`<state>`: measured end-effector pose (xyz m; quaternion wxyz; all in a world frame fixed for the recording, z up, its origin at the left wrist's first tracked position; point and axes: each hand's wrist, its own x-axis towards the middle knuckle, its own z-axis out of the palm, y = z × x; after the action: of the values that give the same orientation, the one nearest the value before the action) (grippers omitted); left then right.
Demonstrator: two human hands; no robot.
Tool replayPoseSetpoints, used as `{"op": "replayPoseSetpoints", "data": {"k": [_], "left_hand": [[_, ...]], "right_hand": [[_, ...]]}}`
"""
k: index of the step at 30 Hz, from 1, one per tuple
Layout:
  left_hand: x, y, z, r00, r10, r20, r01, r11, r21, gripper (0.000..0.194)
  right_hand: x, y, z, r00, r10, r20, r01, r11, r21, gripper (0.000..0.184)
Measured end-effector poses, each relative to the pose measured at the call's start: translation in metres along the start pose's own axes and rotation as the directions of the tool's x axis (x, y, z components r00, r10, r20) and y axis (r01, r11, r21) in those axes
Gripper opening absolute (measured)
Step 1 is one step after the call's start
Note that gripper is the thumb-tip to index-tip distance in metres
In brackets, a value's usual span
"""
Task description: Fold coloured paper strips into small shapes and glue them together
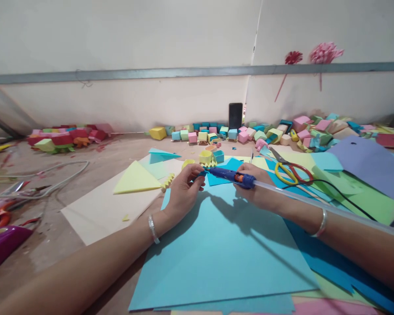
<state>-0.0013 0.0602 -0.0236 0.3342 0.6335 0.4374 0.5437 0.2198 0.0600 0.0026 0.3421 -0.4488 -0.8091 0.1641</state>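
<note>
My right hand (252, 181) is wrapped round a blue hot glue gun (228, 174), from whose back a long clear glue stick (302, 197) runs out to the right. Between the fingers of my left hand (187, 188) is a small blue folded paper piece (201, 174), partly hidden by the fingertips. The gun's nozzle meets or nearly meets this piece; I cannot tell which. Below both hands lies a large light blue paper sheet (223, 253). Just beyond them are a yellow zigzag-folded paper strip (210, 164) and small yellow paper box (205, 156).
Scissors (287, 168) with yellow and red handles rest on green paper at right. Several small paper boxes line the wall, where a phone (235, 116) stands upright. A white cord (62, 181) and a purple tool (5, 245) lie at left. A black cable (341, 192) crosses the right side.
</note>
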Motion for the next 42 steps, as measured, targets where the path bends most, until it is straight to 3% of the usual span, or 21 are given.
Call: {"op": "replayPoseSetpoints", "data": {"k": [6,10,13,16,20,24,28,36,42], "left_hand": [[0.000,0.004,0.001,1.000,0.009,-0.017,-0.009,1.000,-0.001,0.012],[0.001,0.005,0.001,1.000,0.003,-0.025,-0.004,1.000,-0.007,0.013],[0.000,0.006,0.002,1.000,0.005,-0.018,-0.005,1.000,-0.018,0.014],[-0.005,0.010,0.005,0.998,0.009,0.058,-0.006,0.999,-0.051,0.017],[-0.015,0.020,0.010,0.978,0.052,0.202,-0.049,0.999,-0.020,0.014],[-0.021,0.027,0.009,0.951,0.114,0.288,-0.137,0.989,0.060,0.012],[-0.022,0.026,0.006,0.929,0.153,0.336,-0.213,0.965,0.150,0.012],[-0.022,0.022,0.008,0.941,0.137,0.309,-0.179,0.978,0.111,0.020],[-0.021,0.024,0.005,0.910,0.192,0.367,-0.252,0.960,0.122,0.016]], "right_hand": [[0.001,-0.001,-0.001,0.999,0.034,0.001,-0.034,0.998,-0.051,0.012],[0.002,0.000,-0.001,0.996,0.042,-0.083,-0.042,0.999,0.000,0.015],[0.002,0.004,0.004,0.983,0.133,-0.130,-0.115,0.984,0.138,0.016],[0.000,0.006,0.013,0.961,0.273,-0.044,-0.237,0.896,0.376,0.028],[-0.007,0.001,0.022,0.974,0.226,0.019,-0.201,0.822,0.533,0.043],[-0.012,-0.009,0.023,0.989,0.148,-0.024,-0.116,0.856,0.504,0.038],[-0.009,-0.010,0.022,0.981,0.193,-0.004,-0.169,0.867,0.469,0.027],[-0.002,-0.002,0.023,0.957,0.290,0.031,-0.278,0.876,0.394,0.016],[0.000,-0.001,0.017,0.977,0.195,0.081,-0.211,0.886,0.413,0.015]]}}
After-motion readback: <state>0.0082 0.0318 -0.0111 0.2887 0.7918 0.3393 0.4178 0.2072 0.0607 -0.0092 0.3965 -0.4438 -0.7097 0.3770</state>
